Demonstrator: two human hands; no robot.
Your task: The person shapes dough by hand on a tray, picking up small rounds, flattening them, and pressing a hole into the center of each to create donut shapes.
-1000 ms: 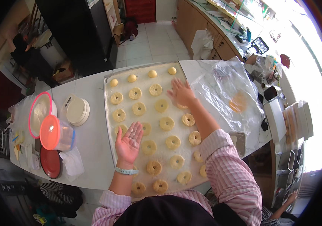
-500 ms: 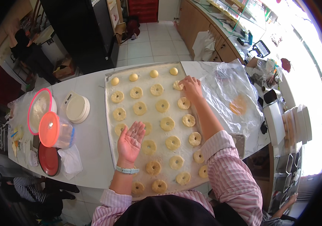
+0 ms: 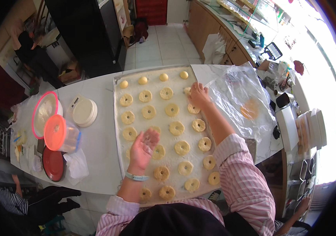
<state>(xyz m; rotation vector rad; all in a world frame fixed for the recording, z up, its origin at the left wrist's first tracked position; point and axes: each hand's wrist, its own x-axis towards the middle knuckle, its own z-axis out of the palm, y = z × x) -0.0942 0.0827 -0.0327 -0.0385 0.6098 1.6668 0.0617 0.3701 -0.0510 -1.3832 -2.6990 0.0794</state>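
Observation:
A large floured baking tray (image 3: pixel 148 81) lies in front of me with rows of pale dough rings (image 3: pixel 176 128) on it. Several round dough balls (image 3: pixel 163 77) sit along its far end. My right hand (image 3: pixel 200 95) reaches to the tray's far right, fingers bent down and closed on a dough ring (image 3: pixel 186 90) that they partly cover. Over the left middle of the tray hovers my left hand (image 3: pixel 144 149), palm up with fingers stretched out. Flour dusts its palm, nothing is in it, and it hides some rings below.
To the left stand a kitchen scale (image 3: pixel 84 112), a pink-rimmed bowl (image 3: pixel 42 112), a tub with an orange lid (image 3: pixel 56 131) and a red dish (image 3: pixel 53 165). Crumpled clear plastic sheeting (image 3: pixel 234 98) covers the tabletop on the right. Other people are at the left and lower right.
My left hand has moved a little right over the tray and tilted. My right hand stays at the same dough ring and covers more of it. The whole view has shifted slightly.

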